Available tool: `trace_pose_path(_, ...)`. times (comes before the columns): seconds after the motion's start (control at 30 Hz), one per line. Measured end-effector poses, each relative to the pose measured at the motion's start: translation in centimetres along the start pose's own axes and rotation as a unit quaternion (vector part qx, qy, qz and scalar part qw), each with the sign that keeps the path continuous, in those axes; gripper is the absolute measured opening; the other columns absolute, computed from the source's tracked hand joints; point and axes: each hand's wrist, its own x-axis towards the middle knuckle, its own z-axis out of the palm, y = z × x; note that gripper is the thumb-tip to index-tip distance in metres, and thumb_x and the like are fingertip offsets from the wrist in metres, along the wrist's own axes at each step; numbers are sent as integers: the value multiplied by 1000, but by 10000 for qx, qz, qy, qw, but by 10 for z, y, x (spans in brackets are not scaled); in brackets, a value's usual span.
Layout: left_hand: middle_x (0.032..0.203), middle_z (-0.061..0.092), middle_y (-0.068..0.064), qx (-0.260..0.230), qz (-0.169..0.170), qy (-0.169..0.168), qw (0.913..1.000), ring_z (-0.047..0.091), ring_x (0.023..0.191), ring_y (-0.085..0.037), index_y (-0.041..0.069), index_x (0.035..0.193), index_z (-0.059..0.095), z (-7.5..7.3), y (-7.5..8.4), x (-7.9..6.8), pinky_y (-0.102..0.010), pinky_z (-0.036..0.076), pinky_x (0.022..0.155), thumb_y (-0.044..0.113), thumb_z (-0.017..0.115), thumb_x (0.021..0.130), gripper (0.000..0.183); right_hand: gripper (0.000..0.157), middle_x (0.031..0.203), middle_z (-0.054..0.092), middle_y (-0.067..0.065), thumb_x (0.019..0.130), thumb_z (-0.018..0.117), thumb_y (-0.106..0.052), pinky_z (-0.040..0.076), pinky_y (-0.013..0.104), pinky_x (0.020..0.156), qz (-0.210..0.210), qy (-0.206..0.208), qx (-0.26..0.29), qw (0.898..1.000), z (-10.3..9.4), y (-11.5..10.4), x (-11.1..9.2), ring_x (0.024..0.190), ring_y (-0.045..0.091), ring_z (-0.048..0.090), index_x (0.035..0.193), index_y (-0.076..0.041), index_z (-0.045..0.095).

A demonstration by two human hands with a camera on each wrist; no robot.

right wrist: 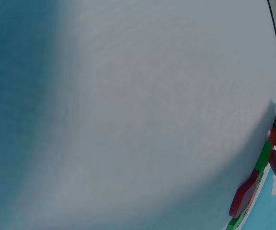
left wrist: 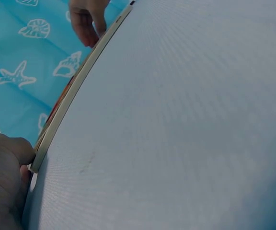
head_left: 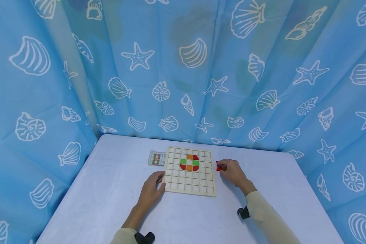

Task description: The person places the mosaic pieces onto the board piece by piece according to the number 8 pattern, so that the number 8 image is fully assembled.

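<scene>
A pale wooden grid board (head_left: pixel 174 180) lies on the table, with red, orange and green tiles forming a ring around one bare square near its middle. My left hand (head_left: pixel 153 189) holds the board's left edge, fingertips and thumb at the rim; in the left wrist view the hand (left wrist: pixel 6 167) overlaps the board's corner. Right of the board, my right hand (head_left: pixel 233 172) pinches a red tile (head_left: pixel 219 168) between thumb and fingers. Low beside those fingers in the right wrist view are a green tile (right wrist: pixel 262 158) and a dark red tile (right wrist: pixel 243 197). The palm hides other pieces in the head view.
A small pattern card (head_left: pixel 151 162) with a coloured grid picture lies against the board's upper left side. White cloth covers the table (head_left: pixel 189 220). Blue curtains (head_left: pixel 170 74) with shell prints stand behind it and at both sides.
</scene>
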Motion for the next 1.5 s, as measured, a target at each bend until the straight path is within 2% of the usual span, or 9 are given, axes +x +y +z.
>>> trace_pose_path(0.27, 120, 61, -11, 2, -41, -21, 10000, 60, 111, -23, -2, 126, 56, -1, -1, -1, -28, 53, 95, 0, 73, 83, 47, 43, 111, 66, 9, 76, 82, -12, 60, 41, 85, 85, 10, -120, 9999, 2, 1, -1, 95, 22, 59, 117, -7, 69)
trace_pose_path(0.6, 120, 61, -12, 25, 22, 24, 10000, 61, 111, -23, -2, 126, 57, -1, -3, -1, -28, 54, 94, 1, 73, 82, 47, 34, 107, 67, 7, 77, 81, -9, 60, 39, 85, -81, -50, -83, 9999, 2, 2, 2, 92, 21, 58, 109, -8, 72)
trace_pose_path(0.83, 121, 61, -12, 30, -1, 37, 10000, 60, 112, -24, -1, 127, 56, -3, -5, -1, -29, 53, 96, 1, 72, 83, 47, 42, 107, 67, 6, 73, 83, -10, 58, 41, 86, -132, -467, -103, 9988, -8, -3, 13, 94, 21, 58, 114, -8, 72)
trace_pose_path(0.97, 120, 61, -13, -107, -12, -15, 9999, 61, 111, -24, -3, 126, 56, -2, -3, -2, -26, 53, 95, -1, 72, 82, 47, 43, 112, 66, 7, 75, 82, -12, 58, 42, 88, 32, -409, -38, 9991, -11, -5, 17, 99, 23, 58, 116, -9, 72)
trace_pose_path(1.07, 120, 61, -14, -130, 26, -20, 9999, 60, 112, -24, -3, 126, 56, -2, -2, -2, -25, 53, 95, -1, 72, 83, 47, 38, 114, 66, 7, 79, 79, -14, 57, 41, 90, -53, -290, 17, 9996, -12, -12, 21, 102, 24, 59, 116, -9, 71)
trace_pose_path(1.23, 119, 61, -13, -56, 139, 46, 9999, 61, 110, -24, -3, 126, 57, -3, 0, -1, -29, 54, 93, 0, 72, 83, 46, 36, 114, 66, 5, 82, 78, -14, 58, 39, 89, -236, -333, 289, 9987, -9, -29, 31, 101, 22, 60, 117, -9, 71)
trace_pose_path(1.5, 120, 61, -12, -10, 63, -2, 10000, 61, 111, -23, -2, 126, 57, -1, 0, 0, -31, 54, 94, 1, 72, 83, 45, 28, 108, 67, 2, 82, 74, -8, 57, 38, 91, -721, -379, 654, 9945, 15, -61, 46, 101, 19, 62, 110, -9, 73)
